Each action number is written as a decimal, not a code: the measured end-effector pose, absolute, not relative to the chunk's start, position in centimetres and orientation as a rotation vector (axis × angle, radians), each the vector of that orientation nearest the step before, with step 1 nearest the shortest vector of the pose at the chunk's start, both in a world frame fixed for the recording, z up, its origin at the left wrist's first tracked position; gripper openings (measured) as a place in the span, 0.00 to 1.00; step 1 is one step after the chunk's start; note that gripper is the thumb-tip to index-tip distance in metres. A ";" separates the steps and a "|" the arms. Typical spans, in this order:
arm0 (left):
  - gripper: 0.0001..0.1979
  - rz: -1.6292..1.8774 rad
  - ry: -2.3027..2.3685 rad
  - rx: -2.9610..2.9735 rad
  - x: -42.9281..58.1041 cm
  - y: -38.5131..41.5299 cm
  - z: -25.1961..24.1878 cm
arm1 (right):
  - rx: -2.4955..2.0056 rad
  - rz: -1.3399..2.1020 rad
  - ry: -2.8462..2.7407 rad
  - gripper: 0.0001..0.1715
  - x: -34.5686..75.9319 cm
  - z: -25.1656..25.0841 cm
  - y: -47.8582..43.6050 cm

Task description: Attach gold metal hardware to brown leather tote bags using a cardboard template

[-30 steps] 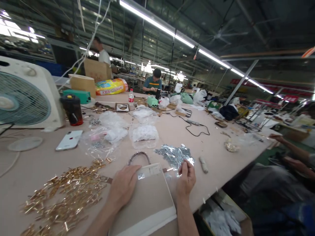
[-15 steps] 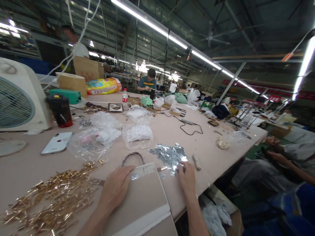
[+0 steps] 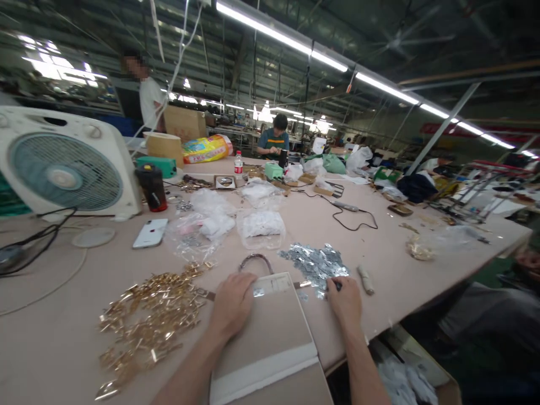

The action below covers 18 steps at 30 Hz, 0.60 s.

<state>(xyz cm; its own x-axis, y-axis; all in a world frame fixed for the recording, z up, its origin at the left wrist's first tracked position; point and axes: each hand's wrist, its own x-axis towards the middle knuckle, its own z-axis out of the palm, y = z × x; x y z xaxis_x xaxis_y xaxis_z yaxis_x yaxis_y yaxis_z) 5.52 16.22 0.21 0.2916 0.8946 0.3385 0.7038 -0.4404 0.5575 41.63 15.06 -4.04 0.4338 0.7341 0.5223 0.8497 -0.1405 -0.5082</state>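
A flat beige handbag piece [image 3: 270, 329] with a white strip across it lies in front of me. Its braided brown handle [image 3: 256, 259] arches from the far edge, and a brown tab with a metal end [image 3: 302, 284] sticks out at the right. My left hand [image 3: 234, 304] rests on the piece's upper left corner, fingers laid out over it. At the near edge of a pile of small silver metal plates [image 3: 316, 263], my right hand [image 3: 345, 301] is closed in a pinch. Something small and dark [image 3: 338, 286] shows at its fingers; its kind is unclear.
Gold metal fittings [image 3: 156, 315] lie heaped at left. Behind are a phone [image 3: 151, 233], a box fan [image 3: 67, 169], a dark tumbler [image 3: 152, 188] and plastic bags [image 3: 261, 228]. A corded tool [image 3: 346, 206] and a small roll [image 3: 365, 280] lie right. A co-worker [image 3: 274, 139] sits across.
The view has swung left, so everything sits further right in the picture and more of the fan shows. Both hands stay at nearly the same places on the handbag piece and the silver pile.
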 end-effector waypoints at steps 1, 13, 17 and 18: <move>0.16 0.927 1.465 2.287 5.6 16.0 0.5 | -1.922 -0.181 -1.337 0.19 41.8 -4.2 15.1; 0.24 0.773 1.245 2.485 11.2 14.8 2.3 | -1.993 -0.181 -1.333 0.23 42.0 -4.5 15.2; 0.18 0.714 1.443 2.374 13.2 15.7 2.2 | -1.911 -0.236 -1.318 0.24 42.0 -4.4 15.2; 0.17 0.716 1.474 2.344 13.5 15.9 2.1 | -1.890 -0.246 -1.294 0.25 42.0 -4.3 15.1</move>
<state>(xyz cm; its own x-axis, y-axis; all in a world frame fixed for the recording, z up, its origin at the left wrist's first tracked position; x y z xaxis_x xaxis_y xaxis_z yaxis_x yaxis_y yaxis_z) 13.50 15.91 2.13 0.3562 0.8977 0.2593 0.7585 -0.4398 0.4810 41.98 15.09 -4.30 0.4544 0.6897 0.5638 0.8485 -0.1423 -0.5098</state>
